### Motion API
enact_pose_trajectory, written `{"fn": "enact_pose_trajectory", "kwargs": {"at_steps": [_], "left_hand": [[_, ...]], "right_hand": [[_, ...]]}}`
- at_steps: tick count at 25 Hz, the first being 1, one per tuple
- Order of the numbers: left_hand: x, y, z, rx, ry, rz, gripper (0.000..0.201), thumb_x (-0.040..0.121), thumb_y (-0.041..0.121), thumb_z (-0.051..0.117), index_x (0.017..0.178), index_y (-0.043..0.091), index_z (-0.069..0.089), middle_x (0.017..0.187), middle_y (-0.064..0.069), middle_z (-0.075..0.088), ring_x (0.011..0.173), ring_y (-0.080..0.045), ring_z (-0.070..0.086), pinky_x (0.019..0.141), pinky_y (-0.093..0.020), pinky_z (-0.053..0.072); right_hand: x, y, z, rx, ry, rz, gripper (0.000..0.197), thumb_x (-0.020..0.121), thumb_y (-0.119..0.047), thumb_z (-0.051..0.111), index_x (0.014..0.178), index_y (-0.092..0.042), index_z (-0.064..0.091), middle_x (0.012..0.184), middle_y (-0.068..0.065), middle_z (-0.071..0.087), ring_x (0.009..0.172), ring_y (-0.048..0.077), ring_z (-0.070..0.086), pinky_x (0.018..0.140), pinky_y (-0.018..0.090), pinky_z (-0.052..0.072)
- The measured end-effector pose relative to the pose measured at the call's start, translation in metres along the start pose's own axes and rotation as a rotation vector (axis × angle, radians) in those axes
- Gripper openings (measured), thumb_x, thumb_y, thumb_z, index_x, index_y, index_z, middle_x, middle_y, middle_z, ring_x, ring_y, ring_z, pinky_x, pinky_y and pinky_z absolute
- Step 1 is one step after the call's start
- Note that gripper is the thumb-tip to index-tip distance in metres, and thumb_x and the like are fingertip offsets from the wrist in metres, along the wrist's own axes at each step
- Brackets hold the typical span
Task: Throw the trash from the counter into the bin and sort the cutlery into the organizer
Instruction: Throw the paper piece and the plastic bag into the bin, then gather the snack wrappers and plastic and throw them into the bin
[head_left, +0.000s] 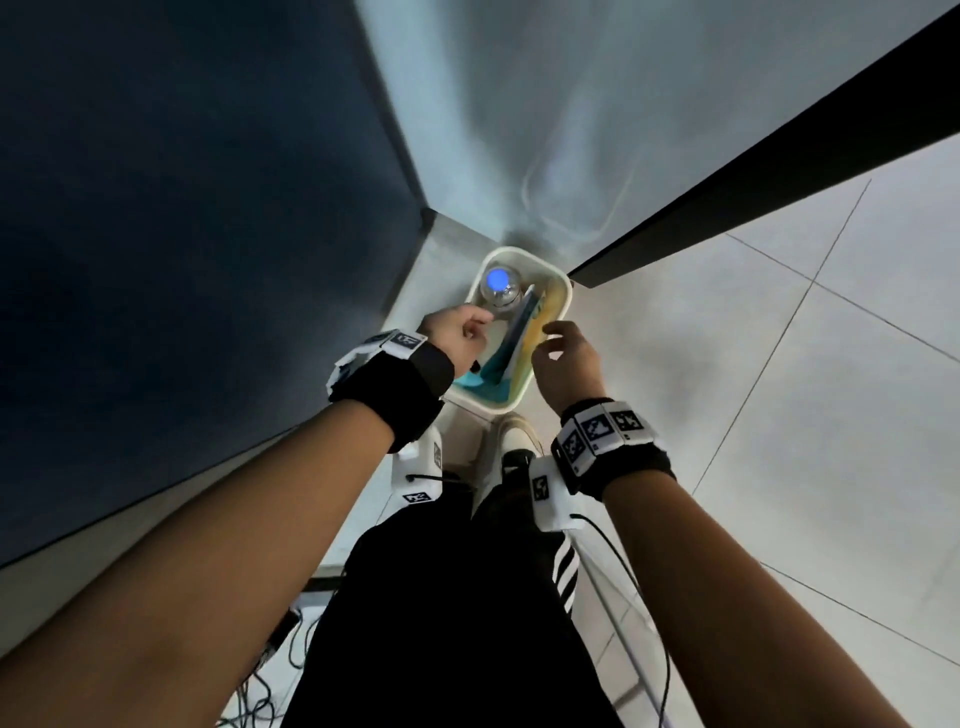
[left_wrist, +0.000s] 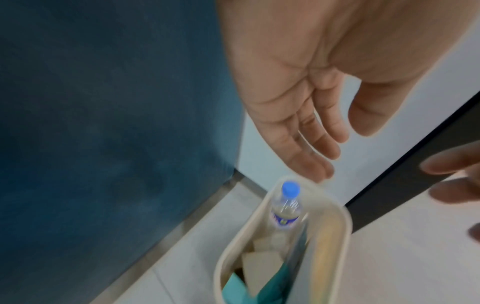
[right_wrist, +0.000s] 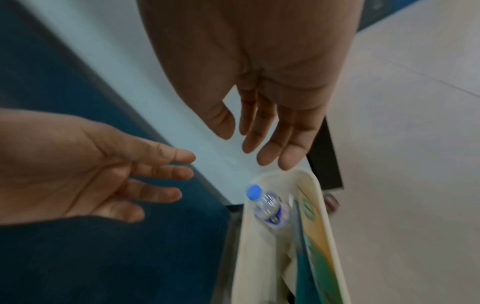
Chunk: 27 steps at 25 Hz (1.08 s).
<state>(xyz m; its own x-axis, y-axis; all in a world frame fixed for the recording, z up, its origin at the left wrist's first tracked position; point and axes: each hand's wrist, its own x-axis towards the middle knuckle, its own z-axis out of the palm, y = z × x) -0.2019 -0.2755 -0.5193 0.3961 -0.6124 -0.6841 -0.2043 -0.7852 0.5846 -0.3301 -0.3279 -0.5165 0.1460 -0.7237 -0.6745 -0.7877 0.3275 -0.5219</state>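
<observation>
Both my grips are spread and empty: my left hand (head_left: 460, 332) and right hand (head_left: 563, 358) hover just above the bin (head_left: 563, 299). The bottle (head_left: 498, 286) stands inside, below my fingers, cap up. The cutlery is out of sight.

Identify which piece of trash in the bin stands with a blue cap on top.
The clear plastic bottle at the far end of the bin; the teal-and-yellow flat packaging beside it has no cap.
</observation>
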Motion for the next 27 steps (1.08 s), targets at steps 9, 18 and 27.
{"fn": "enact_pose_trajectory", "kwargs": {"at_steps": [9, 18, 27], "left_hand": [[-0.214, 0.127, -0.141, -0.308, 0.246, 0.143, 0.028, 0.086, 0.006, 0.054, 0.112, 0.011, 0.064, 0.083, 0.004, 0.063, 0.079, -0.011, 0.059, 0.071, -0.02, 0.044], [-0.425, 0.135, -0.254, -0.471, 0.762, 0.219, 0.018, 0.089, 0.011, 0.057, 0.099, 0.023, 0.065, 0.08, 0.01, 0.059, 0.081, -0.019, 0.063, 0.084, -0.032, 0.053], [-0.561, 0.025, -0.306, -0.601, 1.156, 0.101, 0.016, 0.088, 0.011, 0.058, 0.091, 0.026, 0.064, 0.077, 0.011, 0.06, 0.069, -0.008, 0.058, 0.068, -0.018, 0.049]], "right_hand": [[-0.162, -0.162, -0.119, -0.274, -0.231, -0.575, 0.026, 0.086, -0.011, 0.053, 0.111, -0.011, 0.061, 0.101, 0.008, 0.068, 0.091, 0.028, 0.063, 0.077, 0.024, 0.044], [-0.319, -0.3, -0.138, -0.147, -0.61, -1.104, 0.022, 0.088, -0.004, 0.055, 0.092, -0.025, 0.058, 0.085, -0.011, 0.061, 0.07, 0.006, 0.056, 0.065, 0.002, 0.044], [-0.445, -0.34, -0.05, -0.355, -0.801, -1.349, 0.026, 0.087, -0.008, 0.056, 0.086, -0.034, 0.058, 0.083, -0.015, 0.059, 0.068, 0.015, 0.053, 0.057, 0.004, 0.042]]}}
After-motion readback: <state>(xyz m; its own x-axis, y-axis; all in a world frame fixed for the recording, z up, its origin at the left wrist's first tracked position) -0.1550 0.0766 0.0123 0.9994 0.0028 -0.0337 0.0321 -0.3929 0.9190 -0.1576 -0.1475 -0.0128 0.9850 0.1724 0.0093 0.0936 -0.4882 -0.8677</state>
